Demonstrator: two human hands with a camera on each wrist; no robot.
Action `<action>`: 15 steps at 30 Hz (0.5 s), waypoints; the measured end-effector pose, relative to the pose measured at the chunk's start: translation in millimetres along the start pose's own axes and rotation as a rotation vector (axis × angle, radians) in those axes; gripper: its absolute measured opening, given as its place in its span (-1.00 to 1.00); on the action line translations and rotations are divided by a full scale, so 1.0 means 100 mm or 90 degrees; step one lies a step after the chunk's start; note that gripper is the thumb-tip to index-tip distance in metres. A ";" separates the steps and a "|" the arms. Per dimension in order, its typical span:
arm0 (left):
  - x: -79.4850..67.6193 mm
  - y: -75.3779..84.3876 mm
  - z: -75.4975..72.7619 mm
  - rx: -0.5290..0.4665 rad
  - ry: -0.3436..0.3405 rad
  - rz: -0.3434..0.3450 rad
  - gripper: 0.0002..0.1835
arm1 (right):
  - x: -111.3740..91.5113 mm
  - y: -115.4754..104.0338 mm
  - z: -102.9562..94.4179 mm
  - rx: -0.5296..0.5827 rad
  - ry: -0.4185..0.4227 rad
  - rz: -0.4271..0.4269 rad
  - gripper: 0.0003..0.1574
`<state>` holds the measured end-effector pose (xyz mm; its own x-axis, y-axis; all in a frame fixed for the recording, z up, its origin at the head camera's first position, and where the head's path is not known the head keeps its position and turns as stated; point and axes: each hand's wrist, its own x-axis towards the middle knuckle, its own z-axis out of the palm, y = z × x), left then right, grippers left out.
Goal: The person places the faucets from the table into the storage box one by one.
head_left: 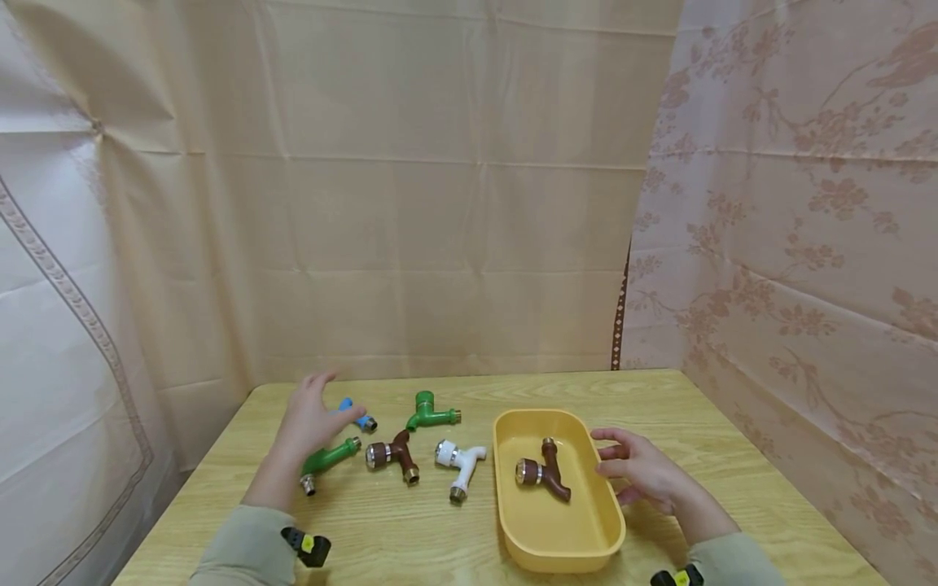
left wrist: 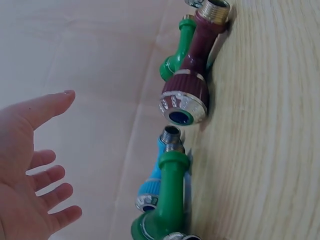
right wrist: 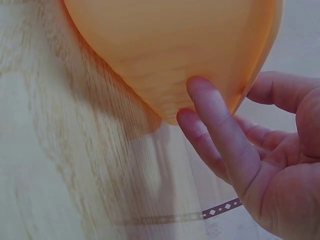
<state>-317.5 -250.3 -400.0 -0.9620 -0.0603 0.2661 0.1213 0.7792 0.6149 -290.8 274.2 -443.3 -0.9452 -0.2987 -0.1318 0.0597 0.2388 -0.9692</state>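
Note:
My left hand (head_left: 306, 419) hovers over the left of the table, fingers spread, holding nothing. Near it lie a blue tap (head_left: 352, 409) and a green tap (head_left: 331, 456); the hand partly covers both in the head view. A brown tap (head_left: 394, 457), a white tap (head_left: 461, 465) and another green tap (head_left: 432, 413) lie further right. My right hand (head_left: 645, 472) grips the right rim of a yellow plastic basin (head_left: 560, 549), with fingers on both sides of its wall (right wrist: 165, 60). Inside the basin lies one brown tap (head_left: 548, 472).
The wooden table (head_left: 410, 541) has its back edge close to a beige curtain (head_left: 440, 203). A floral cloth (head_left: 828, 244) hangs on the right, and a pale cloth (head_left: 59, 342) on the left.

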 end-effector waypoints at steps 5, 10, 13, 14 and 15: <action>-0.02 -0.08 0.00 -0.011 -0.015 -0.017 0.06 | 0.00 0.00 0.00 0.002 -0.002 0.001 -0.13; -0.03 -0.14 0.00 -0.005 -0.033 -0.024 0.05 | 0.00 -0.01 0.00 0.004 -0.001 0.000 -0.15; -0.04 -0.18 0.01 0.004 -0.050 -0.025 0.07 | 0.00 -0.01 0.00 0.005 -0.002 0.001 -0.16; -0.04 -0.20 0.01 0.007 -0.056 -0.027 0.08 | 0.00 -0.01 0.00 0.005 -0.002 0.001 -0.16; -0.05 -0.21 0.01 0.012 -0.061 -0.027 0.10 | 0.00 -0.01 0.00 0.004 -0.003 0.001 -0.16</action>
<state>-315.9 -266.1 -415.1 -0.9853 -0.0346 0.1673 0.0759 0.7888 0.6100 -291.3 273.8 -442.2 -0.9438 -0.3023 -0.1335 0.0627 0.2329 -0.9705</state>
